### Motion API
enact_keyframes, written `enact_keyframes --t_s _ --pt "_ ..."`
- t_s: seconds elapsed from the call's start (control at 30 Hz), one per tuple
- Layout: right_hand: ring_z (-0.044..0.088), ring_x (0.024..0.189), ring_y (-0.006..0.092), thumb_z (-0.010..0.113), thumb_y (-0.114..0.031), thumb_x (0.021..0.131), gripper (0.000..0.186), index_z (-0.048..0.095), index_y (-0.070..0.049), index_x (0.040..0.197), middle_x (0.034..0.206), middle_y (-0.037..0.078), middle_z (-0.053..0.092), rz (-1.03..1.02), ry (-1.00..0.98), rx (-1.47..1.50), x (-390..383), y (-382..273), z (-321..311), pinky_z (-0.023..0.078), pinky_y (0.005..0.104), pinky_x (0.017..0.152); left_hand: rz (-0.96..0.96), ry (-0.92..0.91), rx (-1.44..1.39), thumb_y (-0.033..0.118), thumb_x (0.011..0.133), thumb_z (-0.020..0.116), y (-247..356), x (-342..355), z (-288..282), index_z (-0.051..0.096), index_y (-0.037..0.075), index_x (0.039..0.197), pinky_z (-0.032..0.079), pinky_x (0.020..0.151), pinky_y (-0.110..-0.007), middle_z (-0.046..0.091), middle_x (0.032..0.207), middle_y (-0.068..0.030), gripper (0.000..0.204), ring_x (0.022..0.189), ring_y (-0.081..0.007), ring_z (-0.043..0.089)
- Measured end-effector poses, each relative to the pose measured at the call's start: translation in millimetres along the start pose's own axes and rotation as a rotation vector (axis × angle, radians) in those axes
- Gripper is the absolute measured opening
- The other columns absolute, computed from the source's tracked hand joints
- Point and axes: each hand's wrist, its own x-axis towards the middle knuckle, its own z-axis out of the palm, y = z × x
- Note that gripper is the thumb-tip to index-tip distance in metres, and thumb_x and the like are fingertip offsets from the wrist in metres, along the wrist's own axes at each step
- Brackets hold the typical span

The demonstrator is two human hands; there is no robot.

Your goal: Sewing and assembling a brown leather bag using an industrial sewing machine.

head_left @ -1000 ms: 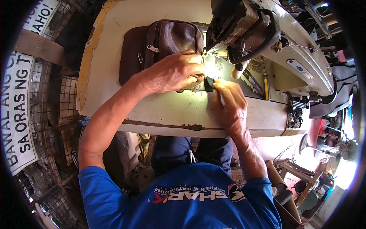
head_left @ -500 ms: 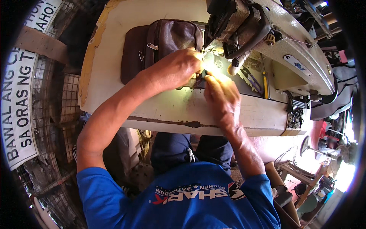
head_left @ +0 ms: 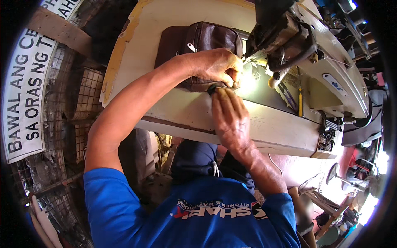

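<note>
Here's the left hand (head_left: pixel 220 66) curled over the brown bag (head_left: pixel 216 37), pinching near its right edge, and just below, the right hand (head_left: pixel 229 115) pinches a small dark piece (head_left: pixel 212 89)! Bright light glares beside them, the sewing machine (head_left: pixel 331 47) looming over the bench (head_left: pixel 142 49), a yellow-handled screwdriver (head_left: pixel 301 102) lying to the right.

Left hand (head_left: pixel 221 66): back uppermost, fingers curled, thumb bent in toward the fingers. The bare left forearm (head_left: pixel 140 93) extends leftward and back from this hand to a bent elbow (head_left: pixel 100 142). Right hand (head_left: pixel 231 118): just nearer the body than the left, fingers close together, pointing forward, tips beside the left thumb. The right forearm (head_left: pixel 264 168) slants back and rightward from its hand.
</note>
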Motion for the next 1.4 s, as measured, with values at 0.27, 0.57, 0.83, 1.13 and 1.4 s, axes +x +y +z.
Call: enact_keyframes --t_s 0.27,0.57,0.83,1.13,1.4 --pt "0.065 0.111 0.0337 0.064 -0.013 0.072 0.038 0.067 0.007 0.104 0.116 0.021 0.066 -0.127 0.161 0.187 20 -31 11 0.054 0.0433 0.095 -0.055 0.013 -0.082 0.003 0.077 0.076 5 0 1 0.068 -0.004 0.082 0.053 0.08 -0.037 0.069 0.089 -0.013 0.013 0.087 -0.0257 0.068" --pt "0.06 0.118 0.039 0.065 0.001 0.079 0.044 0.061 0.007 0.122 0.124 0.023 0.062 0.295 0.004 -0.055 -51 53 -35 0.05 0.0488 0.098 -0.014 -0.008 -0.009 0.005 0.084 0.073 7 -9 -1 0.071 0.002 0.101 0.053 0.081 -0.036 0.065 0.097 -0.0113 0.017 0.091 -0.025 0.065" --pt "0.062 0.121 0.0346 0.065 -0.008 0.078 0.042 0.067 0.004 0.119 0.126 0.02 0.065 -0.039 -0.085 0.137 -33 53 -38 0.052 0.0471 0.101 0.156 0.128 0.351 0.009 0.088 0.064 13 -21 7 0.067 0.005 0.106 0.049 0.095 -0.042 0.064 0.109 -0.0114 0.019 0.104 -0.0319 0.061" --pt "0.055 0.132 0.0371 0.058 -0.017 0.082 0.052 0.062 0.007 0.128 0.136 0.024 0.059 -0.016 -0.163 0.233 -22 40 -28 0.043 0.0487 0.112 0.182 0.166 0.315 0.01 0.088 0.066 12 -24 1 0.07 0.009 0.1 0.042 0.097 -0.038 0.068 0.106 -0.0058 0.013 0.108 -0.0235 0.062" --pt "0.056 0.129 0.0394 0.059 -0.017 0.083 0.052 0.059 0.011 0.127 0.133 0.027 0.059 0.074 -0.147 0.323 -23 35 -25 0.041 0.0488 0.115 0.119 0.357 0.539 0.009 0.082 0.07 33 -28 32 0.069 0.006 0.101 0.046 0.094 -0.041 0.067 0.104 -0.0084 0.02 0.102 -0.0257 0.063"
